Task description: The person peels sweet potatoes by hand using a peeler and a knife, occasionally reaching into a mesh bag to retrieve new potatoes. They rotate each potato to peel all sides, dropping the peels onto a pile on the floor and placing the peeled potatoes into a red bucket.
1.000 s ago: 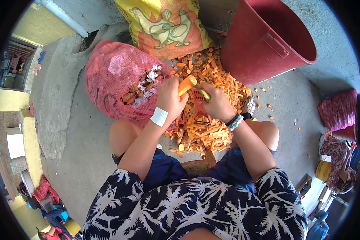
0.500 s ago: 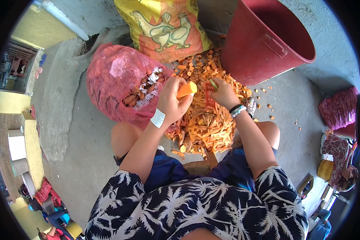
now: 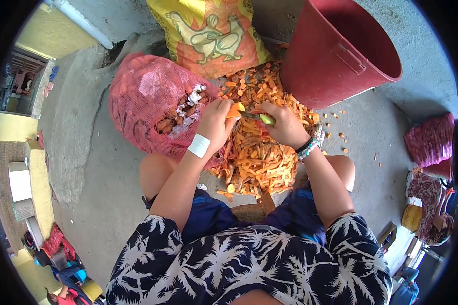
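A peeled orange carrot (image 3: 233, 111) is held in my left hand (image 3: 215, 122), its cut end facing right. My right hand (image 3: 286, 126) grips a knife by its green handle (image 3: 267, 119). The dark blade (image 3: 250, 115) points left and reaches the carrot's end. Below both hands lies a heap of orange peelings and pieces (image 3: 264, 162). A pink mesh sack (image 3: 137, 101) with carrots showing in its opening stands left of my left hand.
A tall red bin (image 3: 315, 61) stands at the upper right, beside a yellow and orange sack (image 3: 208, 38). My bare knees flank the heap. Purple sacks (image 3: 430, 140) lie far right, near a person in patterned clothes. Another person is at the lower left.
My right hand has turned and risen slightly, bringing the knife blade across to the carrot. The carrot has tilted and shifted a little left with my left hand.
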The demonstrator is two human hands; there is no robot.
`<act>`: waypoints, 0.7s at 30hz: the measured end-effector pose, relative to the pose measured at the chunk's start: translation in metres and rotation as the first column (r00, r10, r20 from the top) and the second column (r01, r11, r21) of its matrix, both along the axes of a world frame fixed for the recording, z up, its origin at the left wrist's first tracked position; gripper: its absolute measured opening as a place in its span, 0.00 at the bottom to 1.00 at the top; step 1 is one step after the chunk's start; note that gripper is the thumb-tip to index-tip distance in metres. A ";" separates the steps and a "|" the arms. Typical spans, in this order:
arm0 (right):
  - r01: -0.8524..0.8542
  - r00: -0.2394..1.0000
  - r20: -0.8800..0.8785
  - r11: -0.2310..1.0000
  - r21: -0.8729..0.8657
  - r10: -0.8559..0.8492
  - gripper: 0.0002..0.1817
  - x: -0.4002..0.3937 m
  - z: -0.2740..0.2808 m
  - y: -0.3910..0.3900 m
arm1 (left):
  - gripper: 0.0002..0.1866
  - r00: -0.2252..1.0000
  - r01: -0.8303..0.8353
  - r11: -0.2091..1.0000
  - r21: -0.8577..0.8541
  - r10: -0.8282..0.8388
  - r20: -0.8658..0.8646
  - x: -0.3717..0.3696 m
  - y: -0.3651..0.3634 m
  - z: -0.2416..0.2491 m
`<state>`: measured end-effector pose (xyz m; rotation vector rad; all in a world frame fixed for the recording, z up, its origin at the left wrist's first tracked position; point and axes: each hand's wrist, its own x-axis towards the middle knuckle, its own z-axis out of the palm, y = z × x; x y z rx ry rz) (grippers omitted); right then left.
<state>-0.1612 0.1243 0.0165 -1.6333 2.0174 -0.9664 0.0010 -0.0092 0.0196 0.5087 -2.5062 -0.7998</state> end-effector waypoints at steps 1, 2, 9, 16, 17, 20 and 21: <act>0.009 1.000 -0.020 1.000 -0.022 -0.009 0.12 0.001 0.000 -0.001 | 0.13 1.000 0.000 1.000 -0.006 0.000 0.002 0.000 0.001 0.001; 0.017 0.999 -0.040 0.999 -0.043 -0.019 0.10 0.001 -0.001 -0.001 | 0.13 1.000 -0.001 1.000 -0.011 0.001 0.005 0.000 0.002 0.001; 0.331 0.943 -0.060 0.942 0.049 -0.328 0.08 -0.030 -0.026 -0.002 | 0.15 0.984 -0.012 0.980 -0.200 -0.024 -0.177 -0.001 0.003 0.007; 0.295 0.952 0.018 0.932 0.209 -0.305 0.15 -0.007 -0.013 -0.001 | 0.15 0.953 0.016 0.591 0.806 0.234 -0.191 -0.002 -0.004 -0.017; 0.246 0.958 0.089 0.941 0.231 -0.272 0.17 -0.004 -0.016 -0.001 | 0.17 0.934 0.035 0.391 0.920 0.316 -0.170 -0.003 -0.004 -0.015; 0.166 0.950 0.211 0.943 0.287 -0.231 0.25 0.006 -0.025 -0.004 | 0.21 0.919 0.079 0.110 0.991 0.377 -0.115 -0.007 0.001 -0.017; 0.152 0.960 0.202 0.966 0.207 -0.195 0.26 0.010 -0.027 -0.004 | 0.21 0.961 0.068 0.147 0.987 0.257 -0.105 -0.007 0.003 -0.018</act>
